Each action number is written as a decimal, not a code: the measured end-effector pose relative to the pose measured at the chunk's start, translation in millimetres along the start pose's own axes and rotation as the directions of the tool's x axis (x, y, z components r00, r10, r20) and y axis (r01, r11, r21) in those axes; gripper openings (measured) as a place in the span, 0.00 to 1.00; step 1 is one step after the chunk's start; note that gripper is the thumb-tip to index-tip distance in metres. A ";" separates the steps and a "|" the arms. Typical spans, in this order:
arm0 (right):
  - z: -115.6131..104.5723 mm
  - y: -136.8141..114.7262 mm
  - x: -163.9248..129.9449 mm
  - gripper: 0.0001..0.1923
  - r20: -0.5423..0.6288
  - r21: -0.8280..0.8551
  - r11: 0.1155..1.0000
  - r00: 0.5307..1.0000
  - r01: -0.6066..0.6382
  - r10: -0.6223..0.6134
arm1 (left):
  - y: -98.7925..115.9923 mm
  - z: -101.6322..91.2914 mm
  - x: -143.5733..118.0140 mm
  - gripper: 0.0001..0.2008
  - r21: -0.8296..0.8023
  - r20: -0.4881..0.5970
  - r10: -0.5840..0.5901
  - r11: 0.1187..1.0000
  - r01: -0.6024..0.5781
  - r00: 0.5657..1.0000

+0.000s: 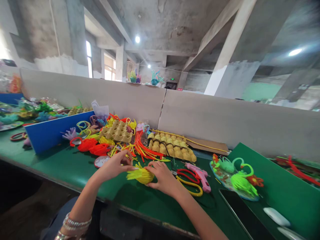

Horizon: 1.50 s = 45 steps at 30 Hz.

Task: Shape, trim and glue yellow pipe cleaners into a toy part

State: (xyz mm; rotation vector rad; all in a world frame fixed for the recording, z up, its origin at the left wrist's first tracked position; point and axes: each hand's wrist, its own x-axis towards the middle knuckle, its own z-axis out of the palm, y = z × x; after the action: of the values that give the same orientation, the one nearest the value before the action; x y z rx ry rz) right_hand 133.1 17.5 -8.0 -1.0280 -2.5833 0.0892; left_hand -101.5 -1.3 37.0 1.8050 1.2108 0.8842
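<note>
A rounded yellow pipe-cleaner bundle (143,176), with loose strands fanning out at its left end, is held low above the green tabletop between both hands. My left hand (117,165) pinches the strands at that end with thumb and fingertips. On the other side, my right hand (161,176) grips the rounded part, thumb below and fingers over the top. Just right of that hand lie scissors with a red handle (191,173), a yellow loop (200,190) and a pink glue gun (202,176).
Red and yellow pipe cleaners (145,148) lie behind my hands, near egg-carton trays (172,146) and red pieces (87,144). Finished pipe-cleaner swans (241,181) sit at right, by a dark phone (243,213) and white case (276,216). Blue (58,131) and green (282,180) dividers flank the workspace.
</note>
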 end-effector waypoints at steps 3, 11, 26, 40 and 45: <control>-0.7 -2.3 -9.3 0.31 0.009 0.035 0.998 0.998 -0.056 0.056 | 0.2 2.3 1.3 0.14 -0.006 0.037 -0.009 1.000 0.009 0.999; 7.1 -13.1 -5.0 0.24 0.025 0.170 0.967 0.982 -0.189 0.187 | 0.8 -7.6 -0.3 0.14 -0.010 -0.105 -0.021 1.000 0.020 0.994; 22.3 -11.0 -4.2 0.24 0.029 0.257 0.932 0.966 -0.256 0.257 | 11.5 16.3 14.9 0.22 -0.402 -0.190 -0.126 0.915 0.040 0.974; 28.3 -8.1 0.4 0.26 0.118 0.448 0.844 0.956 -0.294 0.270 | -16.4 53.1 34.5 0.23 -0.766 -0.064 -0.208 0.637 0.086 0.976; 32.1 -4.9 -1.2 0.31 0.124 0.463 0.843 0.962 -0.274 0.245 | -16.5 50.2 32.8 0.22 -0.753 -0.028 -0.210 0.648 0.118 0.977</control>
State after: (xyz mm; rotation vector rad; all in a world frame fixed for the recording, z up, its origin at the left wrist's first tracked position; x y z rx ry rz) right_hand 119.4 15.5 -37.4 -1.1765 -2.2711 0.7972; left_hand -54.9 22.7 3.5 0.9584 0.8527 1.1706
